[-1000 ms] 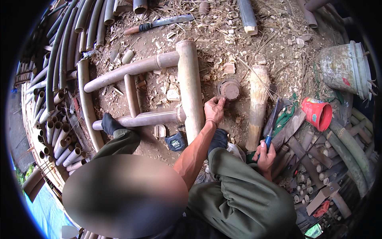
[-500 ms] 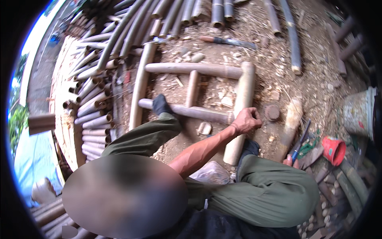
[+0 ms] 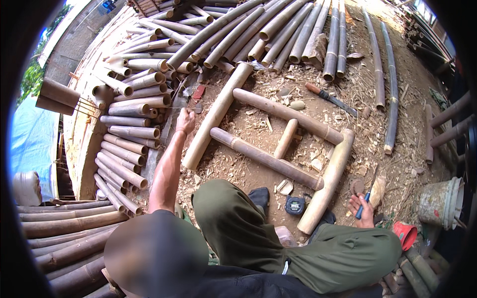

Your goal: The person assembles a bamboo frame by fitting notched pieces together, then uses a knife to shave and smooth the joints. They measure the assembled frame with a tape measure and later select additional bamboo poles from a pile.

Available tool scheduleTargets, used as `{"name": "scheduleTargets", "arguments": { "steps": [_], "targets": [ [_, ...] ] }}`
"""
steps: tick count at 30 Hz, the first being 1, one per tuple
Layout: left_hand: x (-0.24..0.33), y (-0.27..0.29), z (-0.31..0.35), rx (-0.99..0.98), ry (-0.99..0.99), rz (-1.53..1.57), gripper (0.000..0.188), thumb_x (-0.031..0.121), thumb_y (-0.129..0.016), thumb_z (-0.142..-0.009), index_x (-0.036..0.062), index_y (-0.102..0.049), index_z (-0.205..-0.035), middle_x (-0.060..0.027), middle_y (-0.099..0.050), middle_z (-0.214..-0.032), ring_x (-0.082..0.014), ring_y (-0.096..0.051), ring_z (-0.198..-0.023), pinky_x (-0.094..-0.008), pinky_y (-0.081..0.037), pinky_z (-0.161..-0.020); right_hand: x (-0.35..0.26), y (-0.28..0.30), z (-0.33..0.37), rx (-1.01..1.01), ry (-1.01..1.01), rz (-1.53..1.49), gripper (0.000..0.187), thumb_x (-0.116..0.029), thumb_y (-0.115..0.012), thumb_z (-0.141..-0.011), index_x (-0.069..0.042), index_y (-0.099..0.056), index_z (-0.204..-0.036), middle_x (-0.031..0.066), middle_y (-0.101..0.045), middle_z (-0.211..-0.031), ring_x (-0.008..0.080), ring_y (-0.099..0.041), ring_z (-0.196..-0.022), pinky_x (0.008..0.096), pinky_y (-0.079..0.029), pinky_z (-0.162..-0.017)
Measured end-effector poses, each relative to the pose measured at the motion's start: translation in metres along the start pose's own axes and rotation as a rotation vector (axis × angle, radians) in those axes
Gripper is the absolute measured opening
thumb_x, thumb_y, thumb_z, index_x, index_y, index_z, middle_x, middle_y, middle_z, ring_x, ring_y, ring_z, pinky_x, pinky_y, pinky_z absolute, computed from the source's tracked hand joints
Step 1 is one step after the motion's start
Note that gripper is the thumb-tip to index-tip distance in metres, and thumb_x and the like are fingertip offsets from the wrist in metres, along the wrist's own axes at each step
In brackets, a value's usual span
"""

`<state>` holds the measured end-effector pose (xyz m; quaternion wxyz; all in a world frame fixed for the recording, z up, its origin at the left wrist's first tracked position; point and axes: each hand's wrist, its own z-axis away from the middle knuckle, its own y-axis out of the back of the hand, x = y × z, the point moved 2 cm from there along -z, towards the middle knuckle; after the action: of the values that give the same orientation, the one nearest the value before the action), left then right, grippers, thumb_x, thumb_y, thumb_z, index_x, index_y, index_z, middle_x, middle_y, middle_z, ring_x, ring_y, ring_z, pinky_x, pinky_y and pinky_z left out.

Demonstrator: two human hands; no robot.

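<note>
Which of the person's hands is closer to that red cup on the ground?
The right hand, holding a blue-handled tool, lies just left of the red cup. The left hand is far off, up by the stacked bamboo poles.

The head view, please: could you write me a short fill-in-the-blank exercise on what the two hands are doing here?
1. The left hand reaches toward the stacked ____ poles.
2. The right hand holds a tool with a ____ handle.
3. The tape measure lies beside the person's ____.
4. The bucket stands at the picture's ____ edge.

Missing words: bamboo; blue; foot; right
</note>
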<state>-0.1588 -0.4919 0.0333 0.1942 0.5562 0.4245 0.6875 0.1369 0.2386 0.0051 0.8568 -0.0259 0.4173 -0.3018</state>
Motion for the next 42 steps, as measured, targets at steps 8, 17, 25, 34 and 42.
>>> {"name": "scheduleTargets", "arguments": {
  "steps": [8,17,25,34,42],
  "targets": [
    [-0.007,-0.091,0.08,0.139,-0.242,0.046,0.014,0.013,-0.057,-0.09,0.0035,-0.054,-0.101,-0.0161,-0.059,-0.093,-0.0304,-0.057,-0.092,-0.0428,-0.046,-0.086,-0.1,-0.111,-0.052,0.036,0.449,1.554,0.04,-0.014,-0.059,-0.09,-0.001,-0.05,-0.126,0.0088,-0.058,-0.079,0.0181,-0.058,-0.067,0.0332,-0.049,-0.064],
    [0.044,-0.205,0.096,0.062,-0.439,0.057,0.016,0.02,-0.054,-0.092,0.0061,-0.05,-0.099,-0.0088,-0.061,-0.067,-0.0254,-0.064,-0.068,-0.0357,-0.047,-0.078,-0.045,-0.575,-0.085,-0.873,0.785,1.844,0.045,-0.02,-0.06,-0.089,-0.007,-0.05,-0.132,0.0264,-0.065,-0.106,0.0398,-0.063,-0.101,0.0435,-0.049,-0.088],
    [0.045,-0.214,0.088,0.146,-0.528,0.063,0.012,0.019,-0.06,-0.082,0.0077,-0.057,-0.083,-0.0043,-0.059,-0.067,-0.0195,-0.061,-0.069,-0.0331,-0.045,-0.071,0.12,-0.692,-0.133,-0.955,0.897,2.191,0.043,-0.023,-0.055,-0.09,-0.016,-0.049,-0.132,0.0238,-0.067,-0.092,0.0429,-0.066,-0.086,0.0524,-0.051,-0.075],
    [0.042,-0.21,0.092,0.064,-0.396,0.159,0.019,0.023,-0.059,-0.086,0.0057,-0.055,-0.092,-0.0054,-0.059,-0.066,-0.0216,-0.061,-0.068,-0.0353,-0.044,-0.073,0.111,-0.687,-0.146,-1.069,0.955,2.33,0.035,-0.018,-0.056,-0.087,-0.016,-0.056,-0.122,0.0217,-0.068,-0.085,0.0393,-0.068,-0.08,0.0498,-0.053,-0.069],
    [0.042,-0.205,0.087,-0.177,-0.425,0.048,0.019,0.023,-0.056,-0.089,0.0061,-0.054,-0.096,-0.0093,-0.062,-0.073,-0.0292,-0.062,-0.076,-0.0386,-0.046,-0.078,0.074,-0.62,-0.13,-0.715,0.886,1.912,0.032,-0.025,-0.06,-0.087,-0.013,-0.058,-0.117,0.0218,-0.068,-0.086,0.0398,-0.067,-0.084,0.0487,-0.052,-0.072]
  ]
}}
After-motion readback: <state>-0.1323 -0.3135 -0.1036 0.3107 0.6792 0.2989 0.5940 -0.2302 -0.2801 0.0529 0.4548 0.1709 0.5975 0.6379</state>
